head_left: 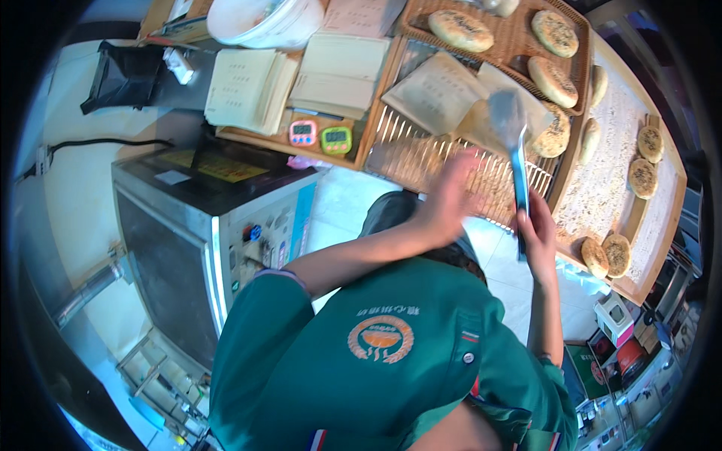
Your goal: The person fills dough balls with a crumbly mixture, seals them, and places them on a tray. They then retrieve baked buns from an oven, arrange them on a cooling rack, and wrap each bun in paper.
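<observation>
My right hand (536, 229) grips the dark handle of metal tongs (520, 177), their broad blade pointing away from me. The blade hangs over paper bags (440, 90) lying on a wire rack (508, 192). Beside the blade lies an oval flatbread (553, 131) sprinkled with dark seeds, partly hidden by paper. My left hand (450, 199) is raised in front of the rack's near edge. Motion blurs it, but its fingers look stretched out and nothing shows in them.
A woven tray (519, 37) with several flatbreads stands behind the rack. To the right, a wooden-edged board (602, 195) bears more breads. Stacked paper bags (252, 86), a pink timer (302, 133) and a green timer (336, 139) sit left, above a metal cabinet (169, 248). A white bucket (267, 22) stands behind.
</observation>
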The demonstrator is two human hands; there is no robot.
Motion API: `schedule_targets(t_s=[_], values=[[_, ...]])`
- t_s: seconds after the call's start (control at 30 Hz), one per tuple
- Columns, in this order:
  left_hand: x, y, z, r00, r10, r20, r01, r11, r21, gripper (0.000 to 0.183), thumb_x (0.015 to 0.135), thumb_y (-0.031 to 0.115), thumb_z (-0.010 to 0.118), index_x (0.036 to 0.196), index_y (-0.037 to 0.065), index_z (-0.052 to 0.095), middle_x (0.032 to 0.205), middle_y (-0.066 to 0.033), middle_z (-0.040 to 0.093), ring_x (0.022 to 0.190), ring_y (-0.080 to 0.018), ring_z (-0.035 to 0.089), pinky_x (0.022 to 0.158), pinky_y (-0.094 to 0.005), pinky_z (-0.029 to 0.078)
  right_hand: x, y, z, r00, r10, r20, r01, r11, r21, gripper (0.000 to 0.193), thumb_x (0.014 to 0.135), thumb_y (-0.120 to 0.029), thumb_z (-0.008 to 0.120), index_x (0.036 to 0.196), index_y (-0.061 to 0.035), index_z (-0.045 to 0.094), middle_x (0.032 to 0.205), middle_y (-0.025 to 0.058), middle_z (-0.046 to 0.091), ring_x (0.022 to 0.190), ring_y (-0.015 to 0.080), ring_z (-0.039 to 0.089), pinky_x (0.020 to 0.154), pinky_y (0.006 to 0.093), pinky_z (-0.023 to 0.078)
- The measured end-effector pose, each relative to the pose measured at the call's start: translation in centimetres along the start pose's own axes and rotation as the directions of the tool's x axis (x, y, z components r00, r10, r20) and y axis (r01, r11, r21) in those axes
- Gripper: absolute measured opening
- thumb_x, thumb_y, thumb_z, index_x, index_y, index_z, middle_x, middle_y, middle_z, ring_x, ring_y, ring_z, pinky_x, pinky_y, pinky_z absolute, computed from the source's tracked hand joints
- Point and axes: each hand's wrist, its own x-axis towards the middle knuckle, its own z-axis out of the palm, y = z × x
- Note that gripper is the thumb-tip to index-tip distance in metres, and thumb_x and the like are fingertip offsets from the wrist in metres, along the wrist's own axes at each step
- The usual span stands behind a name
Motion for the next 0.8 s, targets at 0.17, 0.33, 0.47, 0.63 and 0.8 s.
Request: schedule_targets(t_s=[0.17,0.33,0.47,0.63,0.8], values=[[0.8,2.2,1.6,0.656,0.527,0.541,-0.752,0.519,0.407,0.044,0.081,0.037,0.066,0.118,0.014,0.059,0.145,-0.0146,0.040,0.135,-0.0327,0.037,0.111,-0.0614,0.021,4.0,-0.4,4.5,0.967,-0.243,0.078,0.255,0.897,-0.361,0.047,0.092,-0.015,0.064,0.132,0.0040,0.048,0.106,0.0103,0.063,0.087,0.0189,0.059,0.078,0.0308,0.049],[2.7,-5.8,-18.1,0.945,0.121,-0.303,0.120,0.735,0.668,0.024,0.085,0.029,0.067,0.097,0.010,0.060,0.113,-0.0138,0.060,0.112,-0.0322,0.055,0.091,-0.0534,0.044,4.4,-2.2,-0.2,0.932,-0.306,-0.194,0.275,0.946,-0.171,0.044,0.095,-0.012,0.056,0.137,0.0000,0.046,0.088,0.0013,0.060,0.067,0.0064,0.054,0.055,0.0203,0.045],[5.1,-10.2,-37.7,0.980,0.111,-0.167,0.159,0.076,0.984,0.041,0.086,0.021,0.065,0.121,0.000,0.059,0.106,-0.0212,0.063,0.101,-0.0384,0.060,0.093,-0.0477,0.048,2.8,0.4,-2.1,0.929,-0.285,-0.234,0.249,0.953,-0.174,0.050,0.091,-0.012,0.063,0.136,0.0001,0.046,0.101,0.0095,0.061,0.081,0.0131,0.058,0.069,0.0276,0.051],[6.3,-12.4,-42.6,0.970,-0.136,-0.201,0.200,-0.020,0.980,0.023,0.082,0.020,0.066,0.093,0.001,0.061,0.091,-0.0182,0.060,0.083,-0.0366,0.060,0.075,-0.0463,0.049,-1.4,2.0,-3.4,0.969,-0.219,-0.112,0.181,0.943,-0.279,0.038,0.092,-0.009,0.063,0.127,0.0011,0.053,0.085,0.0052,0.062,0.069,0.0101,0.057,0.063,0.0260,0.047],[6.6,-12.0,-43.1,0.963,-0.065,-0.263,0.267,0.058,0.962,0.022,0.079,0.021,0.066,0.081,0.001,0.058,0.086,-0.0181,0.060,0.081,-0.0371,0.060,0.075,-0.0454,0.049,-3.5,2.9,-3.5,0.934,-0.324,-0.151,0.278,0.924,-0.263,0.043,0.087,-0.014,0.066,0.125,0.0020,0.053,0.090,0.0154,0.064,0.075,0.0236,0.063,0.069,0.0331,0.050]])
